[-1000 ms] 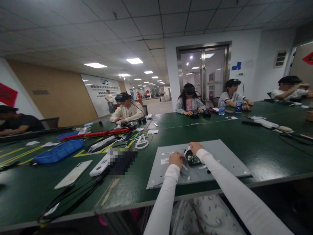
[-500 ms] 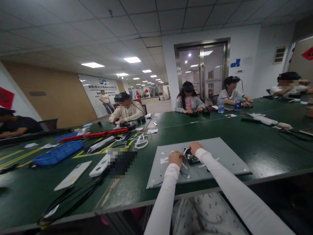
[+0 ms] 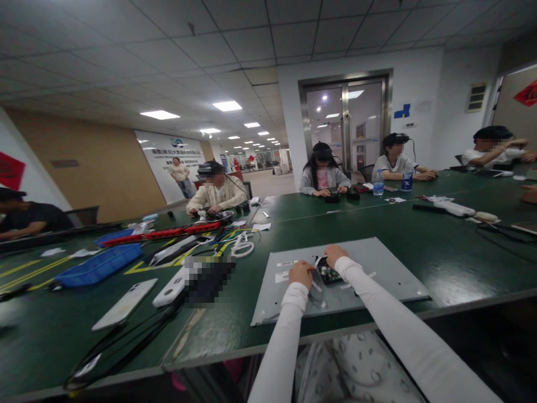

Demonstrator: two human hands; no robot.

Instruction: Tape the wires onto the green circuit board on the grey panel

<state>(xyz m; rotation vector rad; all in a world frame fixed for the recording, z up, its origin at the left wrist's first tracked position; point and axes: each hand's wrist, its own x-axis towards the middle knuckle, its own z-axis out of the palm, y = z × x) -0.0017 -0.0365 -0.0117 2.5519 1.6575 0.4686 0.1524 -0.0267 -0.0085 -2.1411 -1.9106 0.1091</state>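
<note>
A grey metal panel [image 3: 377, 263] lies flat on the green table [image 3: 453, 252] in front of me. On it sits a small dark circuit board [image 3: 328, 274] with clear film around it. My left hand [image 3: 300, 274] rests closed at the board's left edge, fingers curled down onto the film. My right hand [image 3: 334, 254] is curled at the board's far edge; what its fingers pinch is too small to make out. Both arms wear white sleeves.
To my left lie a white phone [image 3: 125, 303], a white device [image 3: 170, 288], black cables [image 3: 126, 341], a blue tray [image 3: 98, 266] and a red power strip [image 3: 163, 230]. Several other people sit around the table. A water bottle [image 3: 378, 183] stands far across.
My hands have stayed on the board with hardly any movement. The view has shifted slightly as my head moved.
</note>
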